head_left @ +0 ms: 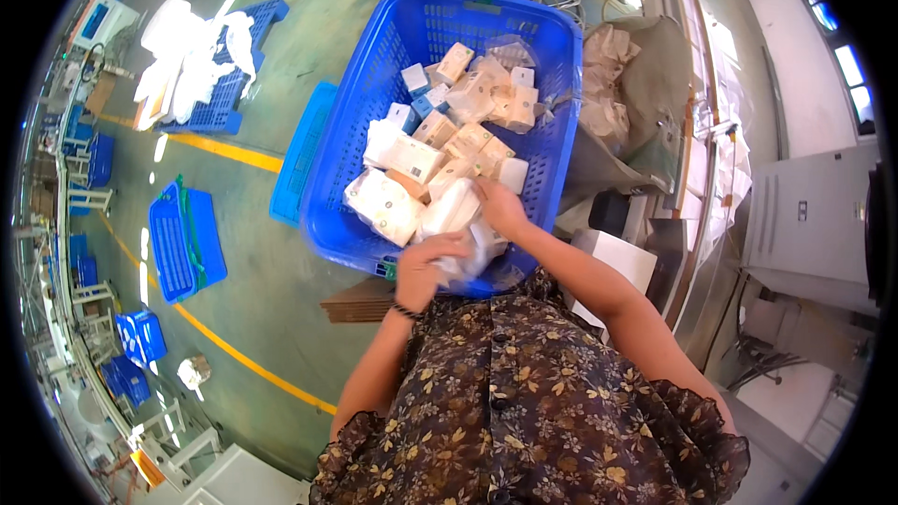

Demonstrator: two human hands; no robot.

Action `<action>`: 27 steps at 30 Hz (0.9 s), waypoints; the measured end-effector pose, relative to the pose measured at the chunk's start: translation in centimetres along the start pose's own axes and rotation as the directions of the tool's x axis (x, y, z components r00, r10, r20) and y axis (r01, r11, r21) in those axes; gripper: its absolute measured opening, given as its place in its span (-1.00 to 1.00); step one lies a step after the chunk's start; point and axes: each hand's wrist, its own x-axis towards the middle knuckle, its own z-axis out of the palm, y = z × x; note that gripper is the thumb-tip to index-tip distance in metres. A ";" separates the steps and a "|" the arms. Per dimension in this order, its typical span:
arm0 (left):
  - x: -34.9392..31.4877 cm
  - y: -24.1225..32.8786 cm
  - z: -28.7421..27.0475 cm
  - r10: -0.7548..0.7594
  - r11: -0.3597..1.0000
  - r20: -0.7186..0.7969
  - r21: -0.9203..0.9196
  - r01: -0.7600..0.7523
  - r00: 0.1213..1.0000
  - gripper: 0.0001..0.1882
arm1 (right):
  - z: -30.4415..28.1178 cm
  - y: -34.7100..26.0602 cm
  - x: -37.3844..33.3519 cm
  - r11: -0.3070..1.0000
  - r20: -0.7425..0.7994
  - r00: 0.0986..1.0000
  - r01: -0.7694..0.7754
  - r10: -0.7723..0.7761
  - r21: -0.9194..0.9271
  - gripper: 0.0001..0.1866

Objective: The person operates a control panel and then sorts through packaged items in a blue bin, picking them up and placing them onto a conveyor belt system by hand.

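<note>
A large blue plastic basket (329,164) stands right in front of me, full of small paper boxes in white, cream and blue. Several of them are wrapped in clear plastic. At its near end, a white box (453,206) lies between my hands, with crumpled clear plastic film (479,248) just below it. My right hand (503,210) grips the box's right side with bent fingers. On the left, my left hand (428,266) reaches over the basket's rim, its fingers curled against the film and smeared by motion. A wrapped white pack (384,205) sits beyond the left hand.
Left of the basket are a lighter blue crate (304,154), a smaller blue basket (190,241) and a blue pallet (223,84) with white bags. Flattened cardboard (357,302) lies by my left arm. A grey sack (645,103) with crumpled wrapping stands at the right.
</note>
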 end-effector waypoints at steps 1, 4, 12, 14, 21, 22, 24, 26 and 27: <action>-1.0 -1.2 -1.7 -0.133 0.963 -0.084 -0.248 0.109 0.987 -0.78 | -2.3 -1.0 -0.1 0.997 -0.024 1.000 -0.021 0.019 -0.071 -0.68; -1.3 -2.8 -9.1 -0.322 0.946 -0.104 -0.071 0.316 0.941 -0.62 | -8.1 -3.0 -0.7 0.971 -0.255 0.953 0.112 -0.165 -0.212 -0.74; 6.4 3.1 4.1 0.198 0.730 0.048 0.659 -0.180 0.979 -0.41 | -11.9 -9.6 -2.5 0.791 -0.041 0.936 0.271 -0.349 -0.548 -0.90; 6.0 2.4 3.0 0.153 0.720 0.013 0.683 -0.120 0.988 -0.59 | -12.8 -9.1 -2.7 0.895 -0.096 0.934 0.295 -0.344 -0.336 -0.82; 4.6 4.3 2.2 -0.313 0.613 0.134 -0.728 0.308 0.940 -0.58 | -12.8 -7.5 -3.1 0.081 0.353 0.934 -0.356 0.053 0.931 -0.73; 4.3 5.0 2.4 -0.284 0.485 0.188 -0.818 0.310 0.940 -0.52 | -12.1 -7.8 -3.3 -0.108 0.459 0.887 -0.451 0.053 0.886 -0.76; 3.6 4.1 2.2 -0.339 0.547 0.182 -0.760 0.351 0.923 -0.43 | -11.1 -8.6 -3.9 0.007 0.416 0.870 -0.433 0.263 0.901 -0.76; 3.2 4.4 1.7 -0.485 0.602 0.167 -0.648 0.466 0.858 -0.46 | -9.8 -6.8 -3.5 0.463 0.133 0.960 -0.236 0.245 0.854 -0.78; 3.0 4.0 1.3 -0.491 0.660 0.193 -0.555 0.507 0.850 -0.47 | -9.7 -7.0 -3.8 0.660 0.004 0.983 -0.128 0.186 0.740 -0.79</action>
